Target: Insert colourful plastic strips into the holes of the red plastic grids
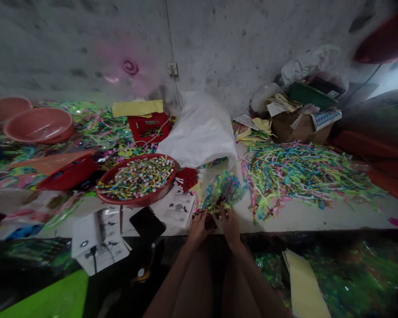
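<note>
Streamer bundle: on the desk directly ahead of you, just beyond your fingertips, its near end reaching in among them.
Dark red piece: between your two hands, at the desk's front edge.
Left hand: palm down, fingers bent forward and inward over the left side of the dark red piece.
Right hand: opposite it, fingers bent toward the near end of the bundle.
Grip: fingers of both hands partly curled; whether either closes firmly on anything, you cannot tell at this distance.
Forearms: rising from below and converging toward the desk's edge.
Streamer look: thin, loose strips in blue, green, yellow and pink, fanned away from you.
Red-piece look: small and dark, its finer detail too dim to read.
Surroundings: filled red basin to your left; white sack behind the bundle; streamer heap to your right.
</note>
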Demonstrator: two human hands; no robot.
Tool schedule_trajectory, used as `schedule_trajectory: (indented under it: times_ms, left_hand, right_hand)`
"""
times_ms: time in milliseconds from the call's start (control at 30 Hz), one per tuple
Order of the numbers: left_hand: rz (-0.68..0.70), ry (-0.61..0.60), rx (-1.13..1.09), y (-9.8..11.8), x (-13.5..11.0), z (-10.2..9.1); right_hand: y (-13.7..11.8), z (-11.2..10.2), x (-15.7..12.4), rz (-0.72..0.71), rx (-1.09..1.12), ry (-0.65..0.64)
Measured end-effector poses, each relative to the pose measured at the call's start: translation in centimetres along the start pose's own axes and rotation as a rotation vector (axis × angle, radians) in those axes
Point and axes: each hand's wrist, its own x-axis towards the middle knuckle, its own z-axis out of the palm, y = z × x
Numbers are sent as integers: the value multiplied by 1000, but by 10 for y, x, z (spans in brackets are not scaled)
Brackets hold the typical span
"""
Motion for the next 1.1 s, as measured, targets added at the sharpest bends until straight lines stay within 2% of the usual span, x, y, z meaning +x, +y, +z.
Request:
schedule_trajectory:
  times_ms: [233, 433, 533, 633, 733, 833, 900, 967, 1100]
  left_hand:
    - [1, 17, -6, 0, -1, 1]
    - [12, 42, -25, -1, -2, 3]
    - [29, 95, -18, -5, -3, 10]
    - [66, 196, 2, -10, -5, 20]
    - [101, 273, 22, -15, -7, 28]
    - [124, 288, 32, -18, -8, 32]
    - [125, 293, 38, -20, -8, 33]
    - [124, 308, 46, -21, -9, 34]
    - [128, 311, 40, -20, -10, 34]
  right_hand:
    - [-1, 3, 0, -29, 0, -22]
    - [-9, 0, 22, -19, 34, -76]
    - [-12, -2, 28, -38, 115, -91]
    - [0, -10, 22, 39, 173, -65]
    - [32, -35, 13, 115, 98, 28]
    - [77, -75, 16, 186, -114, 240]
    - [105, -102, 24, 260, -284, 317]
    - [125, -124, 34, 329, -415, 274]
    - [140, -150, 56, 372, -569, 48]
